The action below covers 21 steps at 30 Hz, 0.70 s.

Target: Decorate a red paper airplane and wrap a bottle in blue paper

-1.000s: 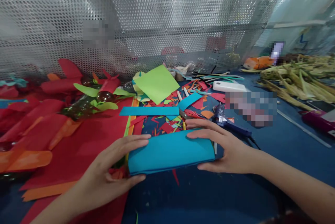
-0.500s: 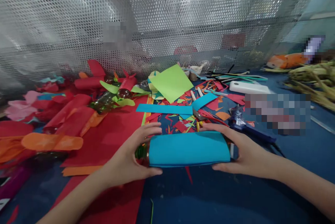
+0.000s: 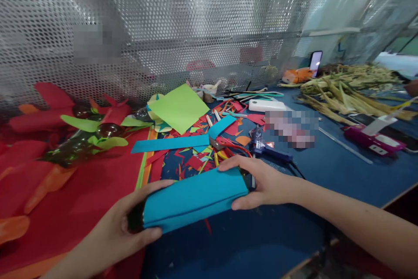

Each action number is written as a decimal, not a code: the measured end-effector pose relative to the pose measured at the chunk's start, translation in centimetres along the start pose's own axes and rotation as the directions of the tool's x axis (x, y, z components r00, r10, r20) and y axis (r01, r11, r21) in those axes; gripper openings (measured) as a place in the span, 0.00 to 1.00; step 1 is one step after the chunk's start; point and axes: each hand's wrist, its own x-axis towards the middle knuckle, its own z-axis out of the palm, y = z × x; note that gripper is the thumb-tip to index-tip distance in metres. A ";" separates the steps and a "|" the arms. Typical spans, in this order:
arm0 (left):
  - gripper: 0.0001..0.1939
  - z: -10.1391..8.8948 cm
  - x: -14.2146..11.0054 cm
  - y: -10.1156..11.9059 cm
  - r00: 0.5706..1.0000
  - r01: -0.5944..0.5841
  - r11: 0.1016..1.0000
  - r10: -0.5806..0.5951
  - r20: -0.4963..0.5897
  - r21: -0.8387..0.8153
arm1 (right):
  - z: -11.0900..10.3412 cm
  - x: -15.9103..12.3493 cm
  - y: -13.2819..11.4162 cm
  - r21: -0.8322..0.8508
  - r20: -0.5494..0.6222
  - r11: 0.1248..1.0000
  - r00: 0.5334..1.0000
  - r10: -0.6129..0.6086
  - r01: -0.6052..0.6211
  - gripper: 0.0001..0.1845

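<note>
A plastic bottle wrapped in blue felt-like sheet [image 3: 196, 198] lies sideways between my hands, tilted with its right end higher. My left hand [image 3: 130, 220] grips the left end, where dark bottle plastic shows past the sheet. Around the right end, my right hand [image 3: 254, 181] has its thumb below and fingers on top. A seam of the blue sheet runs along the side facing me. Just beyond lie blue strips [image 3: 173, 143], red-handled pliers [image 3: 225, 143] and a dark blue glue gun [image 3: 267, 148].
A lime-green square sheet [image 3: 179, 107] lies over colourful scraps. Red sheets [image 3: 98, 196] and decorated bottles [image 3: 111, 126] fill the left. Dried husks [image 3: 346, 92], a purple power strip [image 3: 374, 139] and a phone [image 3: 315, 62] are at right. Perforated silvery sheeting [image 3: 196, 18] stands behind.
The view has turned to the right, bringing the purple power strip into sight. The wrapped bottle has gone from level to tilted, left end lower and nearer, still held in both hands.
</note>
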 end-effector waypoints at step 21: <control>0.37 0.5 -0.1 3.0 0.994 0.105 0.961 -0.098 0.042 -0.255 | 0.1 -0.3 0.1 0.295 0.032 0.935 0.980 0.197 -0.198 0.25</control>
